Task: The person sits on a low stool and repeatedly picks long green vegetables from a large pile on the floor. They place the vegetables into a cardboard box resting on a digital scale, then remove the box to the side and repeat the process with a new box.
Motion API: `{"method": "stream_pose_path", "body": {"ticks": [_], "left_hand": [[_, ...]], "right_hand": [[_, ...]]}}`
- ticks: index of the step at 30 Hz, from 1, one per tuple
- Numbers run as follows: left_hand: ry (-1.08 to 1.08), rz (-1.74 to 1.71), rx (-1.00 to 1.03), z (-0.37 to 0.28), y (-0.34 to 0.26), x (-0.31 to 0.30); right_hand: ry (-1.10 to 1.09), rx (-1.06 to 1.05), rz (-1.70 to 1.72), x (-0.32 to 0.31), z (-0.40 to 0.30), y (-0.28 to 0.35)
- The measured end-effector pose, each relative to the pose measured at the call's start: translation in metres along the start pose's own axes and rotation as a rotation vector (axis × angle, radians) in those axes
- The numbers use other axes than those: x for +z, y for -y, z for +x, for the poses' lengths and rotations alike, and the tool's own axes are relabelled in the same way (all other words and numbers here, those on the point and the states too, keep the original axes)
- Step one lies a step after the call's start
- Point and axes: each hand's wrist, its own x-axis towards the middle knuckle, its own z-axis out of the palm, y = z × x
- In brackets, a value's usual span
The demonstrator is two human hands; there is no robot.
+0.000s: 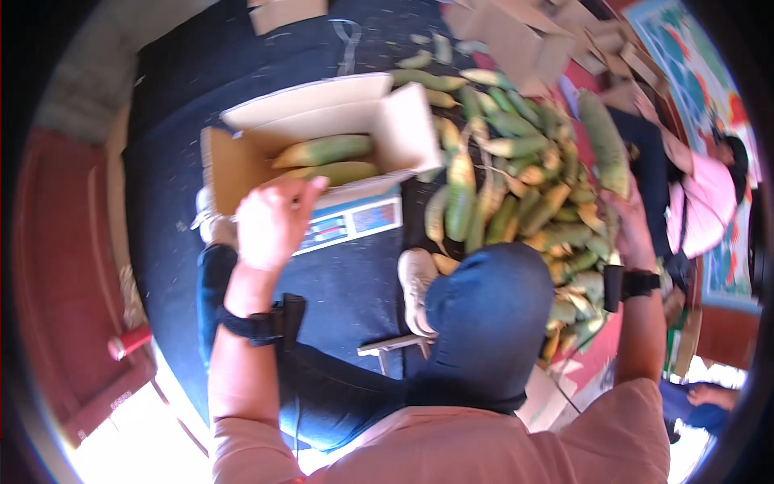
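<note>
My right hand (629, 224), raised at the right over the heap, grips the lower end of a large green radish (603, 142) that points up and away. An open cardboard box (414, 130) with raised flaps stands before me, and two green radishes (326, 150) lie side by side in it. My left hand (272, 221) is at the box's near left edge with fingers curled; blur hides whether it holds the edge. Beneath the box shows a white and blue scale (378, 218) with a panel. To the box's right spreads a heap of green radishes (514, 145), several with thin roots.
A dark cloth (175, 169) covers the floor. My bent knee (490, 308) rises between the scale and the heap. A small stool (393, 346) stands below me. More cardboard boxes (514, 42) lie at the far right, near a person in pink (704, 199).
</note>
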Motion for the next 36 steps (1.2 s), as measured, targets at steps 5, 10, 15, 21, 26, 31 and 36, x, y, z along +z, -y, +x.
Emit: {"method": "stream_pose_path", "body": {"ticks": [5, 10, 15, 21, 26, 31, 36], "left_hand": [[0.062, -0.078, 0.075, -0.024, 0.026, -0.014], [0.168, 0.021, 0.047, -0.034, 0.025, -0.018], [0.143, 0.076, 0.058, -0.031, 0.018, -0.009], [0.099, 0.093, 0.035, -0.032, 0.017, -0.012], [0.136, 0.065, 0.023, -0.027, 0.023, -0.017], [0.153, 0.156, 0.049, -0.016, 0.015, -0.012], [0.143, 0.043, -0.058, -0.004, 0.007, -0.01]], "right_hand": [[0.448, -0.417, -0.392, 0.124, 0.042, 0.089], [0.894, -0.397, -0.999, 0.283, 0.086, 0.09], [1.093, -0.139, -1.142, 0.379, 0.117, 0.029], [1.048, -0.407, -1.476, 0.427, 0.13, -0.028], [1.122, -0.545, -1.575, 0.436, 0.125, -0.007], [0.979, -0.619, -0.928, 0.348, 0.132, 0.042], [0.622, -0.512, -0.683, 0.145, 0.113, 0.051]]}}
